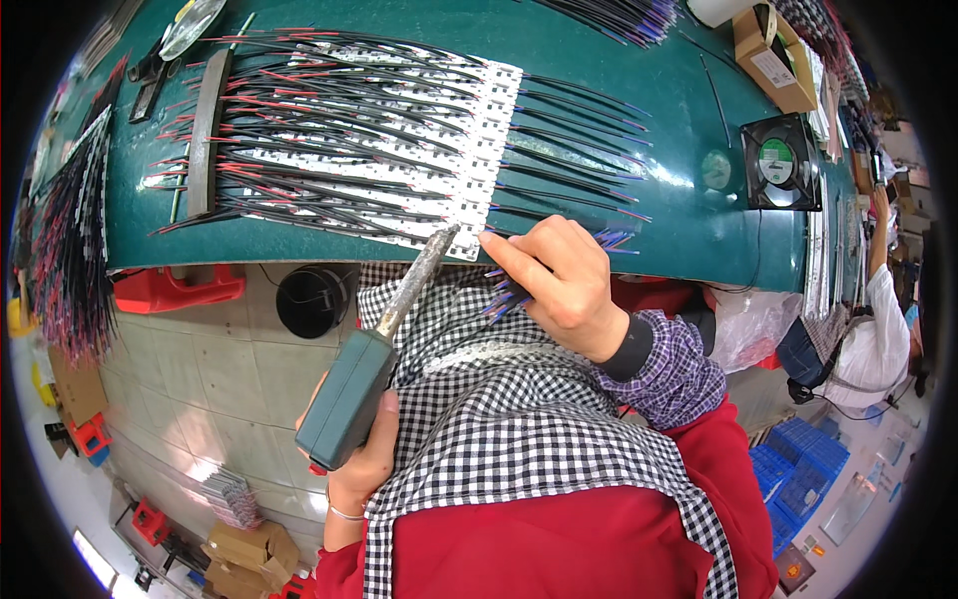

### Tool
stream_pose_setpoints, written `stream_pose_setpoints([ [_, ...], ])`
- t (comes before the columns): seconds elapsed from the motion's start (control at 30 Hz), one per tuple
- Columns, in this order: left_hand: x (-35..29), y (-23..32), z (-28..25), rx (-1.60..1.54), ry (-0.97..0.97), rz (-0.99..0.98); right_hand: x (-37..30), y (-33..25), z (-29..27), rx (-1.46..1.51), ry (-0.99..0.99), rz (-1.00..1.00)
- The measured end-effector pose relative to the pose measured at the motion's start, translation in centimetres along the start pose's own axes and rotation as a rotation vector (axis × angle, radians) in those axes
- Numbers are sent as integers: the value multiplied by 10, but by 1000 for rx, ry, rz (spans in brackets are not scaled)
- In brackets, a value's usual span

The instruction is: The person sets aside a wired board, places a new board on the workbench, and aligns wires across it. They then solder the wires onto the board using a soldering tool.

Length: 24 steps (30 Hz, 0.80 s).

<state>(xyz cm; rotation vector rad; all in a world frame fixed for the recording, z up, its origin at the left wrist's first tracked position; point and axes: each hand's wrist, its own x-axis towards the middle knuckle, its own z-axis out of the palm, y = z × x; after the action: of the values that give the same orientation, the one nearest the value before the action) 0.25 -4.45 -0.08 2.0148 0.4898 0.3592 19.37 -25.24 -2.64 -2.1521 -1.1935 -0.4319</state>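
Observation:
My left hand (373,445) is wrapped round a green soldering gun (344,399). Its long metal tip meets the near corner of a white panel of circuit strips (491,140) on the bench. Black wires with red ends (349,130) fan out leftward across the panel, and black wires with blue ends (579,150) stick out from its right edge. My right hand (569,275) is closed on a bundle of blue-tipped wires (506,297). Its index finger reaches to the panel's edge, close to the soldering tip. The fingers beneath are partly hidden.
A grey metal bar (208,135) lies across the wires on the green bench (689,240). A black fan (781,162) and a cardboard box (773,60) stand at the right. More wires hang at the far left. Below are a red stool (180,290) and a black bucket (311,299).

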Motion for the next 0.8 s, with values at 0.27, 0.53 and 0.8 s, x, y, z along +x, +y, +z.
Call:
stream_pose_setpoints([
  [0.27, 2, 0, 0, 3, -90, -1, -6, -2, 4, -73, -23, -13],
  [0.53, 8, 10, 8, 34, -127, 33, -6, 2, 5, -83, -34, -18],
  [0.8, 13, 15, 11, 142, -186, 42, -3, 4, -12, -109, 12, -20],
])
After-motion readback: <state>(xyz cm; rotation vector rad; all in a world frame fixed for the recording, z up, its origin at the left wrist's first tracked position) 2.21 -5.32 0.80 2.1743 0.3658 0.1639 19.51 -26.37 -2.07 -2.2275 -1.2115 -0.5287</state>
